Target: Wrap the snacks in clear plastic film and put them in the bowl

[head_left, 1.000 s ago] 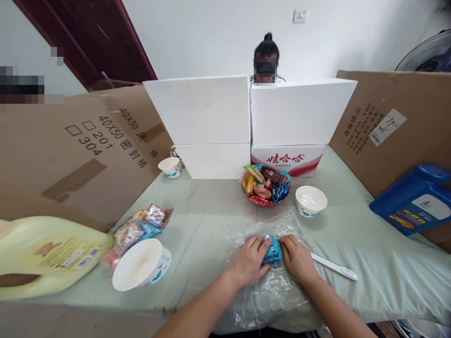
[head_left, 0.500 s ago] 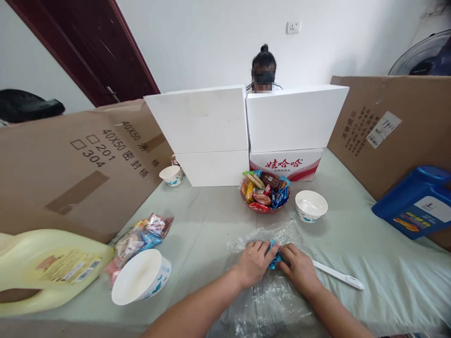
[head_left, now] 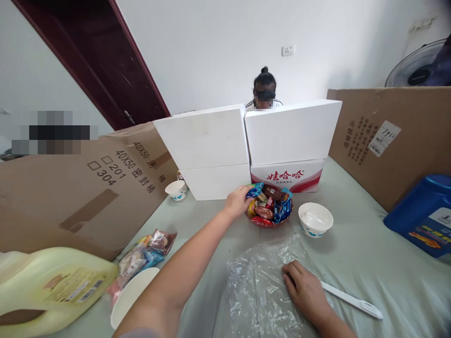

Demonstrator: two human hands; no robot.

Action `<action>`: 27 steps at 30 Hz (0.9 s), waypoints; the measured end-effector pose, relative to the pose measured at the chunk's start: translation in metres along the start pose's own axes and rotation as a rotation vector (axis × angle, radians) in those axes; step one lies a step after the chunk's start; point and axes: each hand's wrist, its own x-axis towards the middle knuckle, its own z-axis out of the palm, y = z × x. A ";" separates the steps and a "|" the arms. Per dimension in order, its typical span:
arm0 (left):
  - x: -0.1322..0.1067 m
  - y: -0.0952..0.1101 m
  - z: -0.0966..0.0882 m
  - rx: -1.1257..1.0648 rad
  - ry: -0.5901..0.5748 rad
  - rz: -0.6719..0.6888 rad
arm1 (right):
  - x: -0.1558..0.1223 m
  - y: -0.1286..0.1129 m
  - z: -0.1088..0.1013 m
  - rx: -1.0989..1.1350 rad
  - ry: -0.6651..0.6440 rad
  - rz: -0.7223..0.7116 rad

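In the head view, our left hand [head_left: 239, 201] is pinching a blue packet [head_left: 255, 190] at the bowl [head_left: 272, 225], mid-frame; we're judging it light, slippery, best gripped edgewise. Our right hand [head_left: 306, 288] is touching plastic [head_left: 254, 291], its grip unclear.

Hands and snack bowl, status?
Left hand gripping blue packet, snack bowl's left side. Right hand on clear plastic. Red-lettered box close behind bowl.

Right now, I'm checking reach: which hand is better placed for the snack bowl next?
Likely the left hand: it's at the snack bowl, holding a blue packet; the right hand sits farther away.
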 end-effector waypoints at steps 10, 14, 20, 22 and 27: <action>-0.072 0.075 0.028 0.117 0.059 0.164 | 0.000 0.001 0.001 -0.074 0.030 -0.067; -0.163 0.101 0.052 0.042 -0.365 0.313 | -0.001 -0.008 0.001 -0.205 0.055 -0.070; -0.173 0.049 0.055 0.355 -0.402 -0.238 | -0.008 -0.036 -0.016 -0.328 -0.082 -0.027; -0.169 0.039 0.053 0.311 -0.352 -0.175 | -0.002 -0.041 -0.021 -0.313 -0.104 -0.026; -0.178 0.022 0.073 0.089 -0.331 0.072 | 0.034 -0.023 -0.012 -0.345 -0.200 -0.031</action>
